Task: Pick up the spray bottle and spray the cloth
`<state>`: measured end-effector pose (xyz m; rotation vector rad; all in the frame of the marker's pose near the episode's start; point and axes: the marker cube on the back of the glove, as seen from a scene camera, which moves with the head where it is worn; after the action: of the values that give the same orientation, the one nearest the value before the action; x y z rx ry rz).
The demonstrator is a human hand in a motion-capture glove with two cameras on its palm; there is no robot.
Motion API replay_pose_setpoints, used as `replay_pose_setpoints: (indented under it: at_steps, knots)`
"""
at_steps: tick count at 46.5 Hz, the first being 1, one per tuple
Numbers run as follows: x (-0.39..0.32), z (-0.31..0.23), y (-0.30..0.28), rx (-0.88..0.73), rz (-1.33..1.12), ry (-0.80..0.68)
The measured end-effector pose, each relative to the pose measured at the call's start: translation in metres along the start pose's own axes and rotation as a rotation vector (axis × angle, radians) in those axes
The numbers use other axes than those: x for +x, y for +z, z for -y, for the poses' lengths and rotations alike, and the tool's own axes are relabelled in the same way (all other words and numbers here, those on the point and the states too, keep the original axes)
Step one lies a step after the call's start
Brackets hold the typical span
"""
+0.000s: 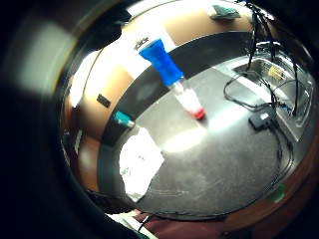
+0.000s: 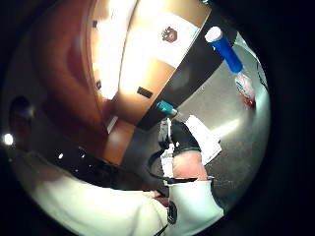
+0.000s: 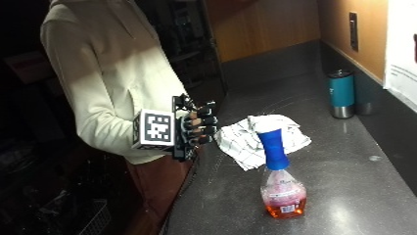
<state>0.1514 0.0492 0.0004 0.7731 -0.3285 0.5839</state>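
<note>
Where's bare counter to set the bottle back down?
Bare counter lies right of the spray bottle toward the wall, and between the cloth and the teal tumbler. It is crowded between bottle and cloth. The right hand hovers at the front edge.

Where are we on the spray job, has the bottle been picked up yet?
Not yet. Nothing looks done: the spray bottle stands upright on the counter, untouched, with the cloth crumpled just behind it. In hand: nothing; the gloved right hand hovers at the counter's edge, fingers loosely curled and apart from both. Left: reach and grip the bottle, lift it, aim at the cloth and spray.
</note>
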Motion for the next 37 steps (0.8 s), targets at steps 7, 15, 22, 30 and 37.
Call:
replay_pose_setpoints:
  at_steps: [7, 15, 22, 30, 37]
  knots:
    - [0.021, 0.014, 0.015, 0.013, 0.004, 0.064]
    - [0.045, 0.027, 0.029, -0.013, 0.059, 0.181]
    - [0.064, 0.039, 0.046, -0.006, 0.107, 0.267]
    - [0.099, 0.06, 0.07, -0.022, 0.148, 0.403]
    - [0.115, 0.082, 0.086, -0.038, 0.172, 0.453]
